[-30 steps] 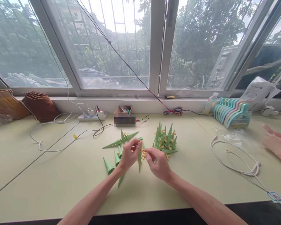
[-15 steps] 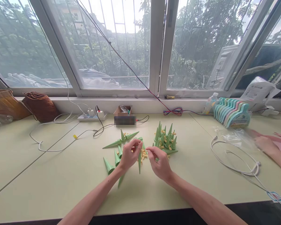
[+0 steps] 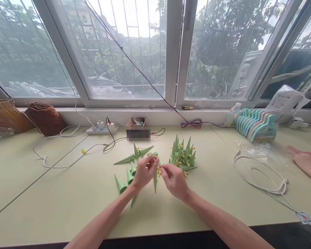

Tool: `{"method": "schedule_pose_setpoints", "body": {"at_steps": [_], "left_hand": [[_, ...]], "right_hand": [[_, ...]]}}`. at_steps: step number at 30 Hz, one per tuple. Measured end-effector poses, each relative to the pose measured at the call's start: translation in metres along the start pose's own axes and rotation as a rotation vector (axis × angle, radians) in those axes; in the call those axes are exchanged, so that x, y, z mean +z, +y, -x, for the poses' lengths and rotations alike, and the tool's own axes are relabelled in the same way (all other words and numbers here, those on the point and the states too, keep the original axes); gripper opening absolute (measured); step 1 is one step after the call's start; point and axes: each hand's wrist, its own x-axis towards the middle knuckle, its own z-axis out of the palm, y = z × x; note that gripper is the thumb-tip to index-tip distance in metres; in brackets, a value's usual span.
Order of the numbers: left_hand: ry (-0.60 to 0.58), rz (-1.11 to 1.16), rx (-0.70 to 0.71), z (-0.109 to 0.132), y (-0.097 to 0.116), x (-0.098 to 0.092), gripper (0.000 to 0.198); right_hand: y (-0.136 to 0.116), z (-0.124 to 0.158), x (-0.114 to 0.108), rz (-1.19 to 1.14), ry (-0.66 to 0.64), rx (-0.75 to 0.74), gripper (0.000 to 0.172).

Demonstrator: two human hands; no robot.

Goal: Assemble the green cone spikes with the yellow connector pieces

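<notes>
Your right hand (image 3: pixel 176 181) comes back in now, its fingertips close beside the left hand's after that small gap a moment ago, and your left hand (image 3: pixel 145 171) has edged slightly right, bringing the green cone (image 3: pixel 155 183) with it. That looks like fine fitting work in progress at the cone's upper end, not a finished piece. The left thumb and fingers are pinched on the cone, which hangs point down over the bench (image 3: pixel 67 211); the right fingertips are drawn close, but whether they grip a small part you can't tell from here. Behind the fingers, yellow pegs (image 3: pixel 159 172) lie scattered, short and stubby, partly hidden. Over to the right, the cluster (image 3: pixel 186 158) stands bristling: slim, tapering green cones, mostly upright, yellow bits poking out between them, one cone lying flat along the near edge. On your left, loose cones (image 3: pixel 121 186) sit near your wrist, wide round bases, smooth sides, a plastic look with a soft sheen. Far right, a co-worker's hand (image 3: pixel 307 163) has shifted too, beside something pink (image 3: pixel 302 152), well apart from your work.
</notes>
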Motion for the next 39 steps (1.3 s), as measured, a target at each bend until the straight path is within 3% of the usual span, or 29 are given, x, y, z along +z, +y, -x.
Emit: {"method": "schedule_pose_setpoints", "body": {"at_steps": [39], "left_hand": [[0.02,-0.126,0.024,0.0,0.0024,-0.0018,0.019]], "right_hand": [[-0.0034,-0.0002,-0.0008,-0.064,-0.102,0.08,0.013]]}}
